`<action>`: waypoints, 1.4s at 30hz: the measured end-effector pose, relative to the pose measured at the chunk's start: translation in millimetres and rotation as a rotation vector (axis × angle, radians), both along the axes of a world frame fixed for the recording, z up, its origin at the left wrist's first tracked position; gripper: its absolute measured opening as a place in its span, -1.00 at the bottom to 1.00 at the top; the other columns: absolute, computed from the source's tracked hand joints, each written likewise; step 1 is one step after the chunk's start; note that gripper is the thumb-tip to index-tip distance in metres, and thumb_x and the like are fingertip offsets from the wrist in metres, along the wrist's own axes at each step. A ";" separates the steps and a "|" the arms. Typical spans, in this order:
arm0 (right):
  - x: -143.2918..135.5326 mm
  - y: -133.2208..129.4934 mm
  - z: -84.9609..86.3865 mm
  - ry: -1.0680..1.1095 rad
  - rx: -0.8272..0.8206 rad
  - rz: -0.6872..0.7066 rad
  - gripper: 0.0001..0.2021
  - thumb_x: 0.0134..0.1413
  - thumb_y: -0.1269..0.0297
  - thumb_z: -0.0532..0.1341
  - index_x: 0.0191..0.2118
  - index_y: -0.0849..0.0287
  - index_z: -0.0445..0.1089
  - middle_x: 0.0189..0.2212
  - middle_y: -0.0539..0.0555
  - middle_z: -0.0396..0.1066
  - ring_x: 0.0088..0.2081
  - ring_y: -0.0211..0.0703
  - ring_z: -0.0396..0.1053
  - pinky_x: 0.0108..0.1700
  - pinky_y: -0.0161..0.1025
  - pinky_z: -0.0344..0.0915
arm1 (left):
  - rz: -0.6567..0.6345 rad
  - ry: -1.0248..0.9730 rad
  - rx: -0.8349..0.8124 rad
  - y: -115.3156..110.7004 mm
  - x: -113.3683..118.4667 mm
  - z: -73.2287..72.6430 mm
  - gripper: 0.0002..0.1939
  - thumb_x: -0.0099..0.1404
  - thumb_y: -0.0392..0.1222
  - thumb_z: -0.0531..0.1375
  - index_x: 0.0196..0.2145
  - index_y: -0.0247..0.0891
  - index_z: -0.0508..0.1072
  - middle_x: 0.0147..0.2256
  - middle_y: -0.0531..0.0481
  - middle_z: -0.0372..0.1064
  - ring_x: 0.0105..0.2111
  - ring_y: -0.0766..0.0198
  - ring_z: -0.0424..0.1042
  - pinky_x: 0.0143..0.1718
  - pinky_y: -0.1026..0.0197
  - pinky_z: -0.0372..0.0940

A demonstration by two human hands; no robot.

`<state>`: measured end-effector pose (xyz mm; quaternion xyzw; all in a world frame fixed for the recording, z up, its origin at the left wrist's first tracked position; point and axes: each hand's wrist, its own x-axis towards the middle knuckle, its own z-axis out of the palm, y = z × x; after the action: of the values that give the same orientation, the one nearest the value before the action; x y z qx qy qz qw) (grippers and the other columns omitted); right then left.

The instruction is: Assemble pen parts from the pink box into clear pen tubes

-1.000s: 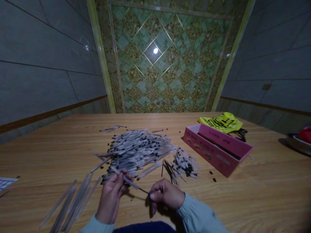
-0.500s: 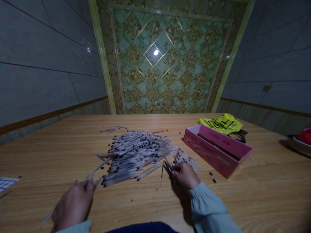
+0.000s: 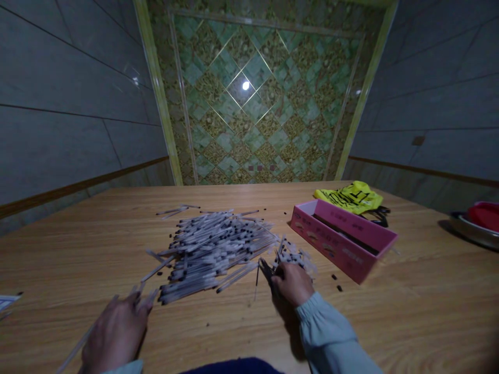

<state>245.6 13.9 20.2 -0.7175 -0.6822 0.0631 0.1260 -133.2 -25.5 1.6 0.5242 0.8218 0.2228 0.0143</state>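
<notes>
My right hand (image 3: pixel 294 284) has its fingers bent low at the thin dark sticks (image 3: pixel 266 271); whether they pinch one, I cannot tell. My left hand (image 3: pixel 117 332) covers loose tubes (image 3: pixel 78 348), grip unconfirmed. Step in hand, as judged: fingering separate groups. Any lift calls for a narrow pinch. Beyond lie the large pile (image 3: pixel 218 244), small pale pieces (image 3: pixel 293 254) and, farther right, the pink box (image 3: pixel 331 241).

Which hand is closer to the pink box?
Right. The right hand is just in front of the pink box, not touching it; the left hand is well off to its left.
</notes>
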 end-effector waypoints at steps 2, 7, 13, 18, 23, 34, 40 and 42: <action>4.0 3.6 1.0 -0.016 0.090 -0.053 -0.79 0.03 0.18 0.13 -0.26 0.14 0.41 -0.30 0.13 0.46 -0.23 -0.07 0.39 -0.32 -0.26 0.11 | -0.062 0.091 0.070 3.8 13.0 -0.1 -0.51 0.21 0.04 -0.04 -0.15 -0.35 0.48 -0.20 -0.31 0.41 -0.18 -0.10 0.38 -0.17 -0.02 0.23; 21.4 18.7 -6.6 -0.007 0.266 -0.079 -0.79 0.06 0.24 0.13 -0.19 0.16 0.38 -0.23 0.12 0.37 -0.21 -0.10 0.32 -0.26 -0.26 0.10 | -0.516 -0.028 0.244 7.5 74.9 -4.7 -0.66 0.26 -0.03 0.00 -0.23 -0.19 0.51 -0.20 -0.12 0.47 -0.18 0.10 0.40 -0.14 0.14 0.26; 7.0 16.3 -11.9 0.112 0.406 0.261 -0.81 0.09 0.37 0.13 -0.17 0.17 0.39 -0.15 0.13 0.36 -0.10 -0.05 0.19 -0.09 -0.16 0.03 | -0.897 -0.035 0.156 2.1 119.4 -4.2 -0.75 0.24 -0.11 0.06 -0.21 -0.07 0.51 -0.09 -0.06 0.43 -0.05 0.08 0.31 -0.05 0.07 0.20; -44.7 -0.9 -13.3 0.116 0.343 0.638 -0.76 0.13 0.45 0.06 -0.10 0.12 0.34 -0.23 0.07 0.38 -0.16 -0.10 0.15 -0.19 -0.21 0.03 | -0.793 -0.063 0.131 1.7 112.4 -4.3 -0.73 0.26 -0.09 0.03 -0.29 -0.12 0.52 -0.28 -0.08 0.50 -0.23 0.10 0.40 -0.17 0.10 0.22; -66.7 -5.2 -20.3 0.036 0.351 0.669 -0.87 0.11 0.44 0.11 -0.24 0.16 0.36 -0.28 0.08 0.32 -0.16 -0.12 0.12 -0.20 -0.20 0.00 | -0.862 -0.141 0.050 -6.4 117.2 -4.2 -0.71 0.29 -0.08 0.00 -0.34 -0.11 0.51 -0.35 -0.05 0.50 -0.32 0.17 0.44 -0.27 0.21 0.22; -70.1 -8.1 -22.3 0.087 0.389 0.634 -0.95 0.05 0.44 0.15 -0.33 0.20 0.33 -0.32 0.08 0.31 -0.19 -0.11 0.15 -0.17 -0.17 0.03 | -1.107 -0.187 -0.046 -17.2 135.2 1.2 -0.77 0.24 -0.16 0.06 -0.38 -0.11 0.53 -0.43 -0.04 0.50 -0.37 0.19 0.45 -0.33 0.24 0.20; -78.7 -23.9 -10.1 0.692 0.396 0.518 -0.85 0.10 0.40 0.08 -0.21 0.18 0.35 -0.28 0.09 0.39 -0.20 -0.13 0.28 -0.15 -0.23 0.16 | -0.802 -0.626 0.166 -12.5 135.1 -3.0 -0.75 0.16 -0.07 0.16 -0.22 -0.12 0.53 -0.35 -0.07 0.50 -0.38 0.17 0.44 -0.33 0.23 0.28; -85.9 -30.3 -9.5 0.937 0.278 0.535 -0.84 0.09 0.36 0.12 -0.21 0.17 0.39 -0.29 0.07 0.42 -0.21 -0.14 0.33 -0.16 -0.25 0.21 | -0.686 -0.858 0.201 -9.8 135.3 -2.0 -0.63 0.14 -0.03 0.18 -0.10 -0.15 0.48 -0.26 -0.10 0.49 -0.30 0.15 0.44 -0.28 0.21 0.31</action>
<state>159.7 -16.3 10.6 -0.3911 -0.7135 0.3144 0.4890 2.1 -35.4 -0.3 0.6227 0.4995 0.4761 0.3690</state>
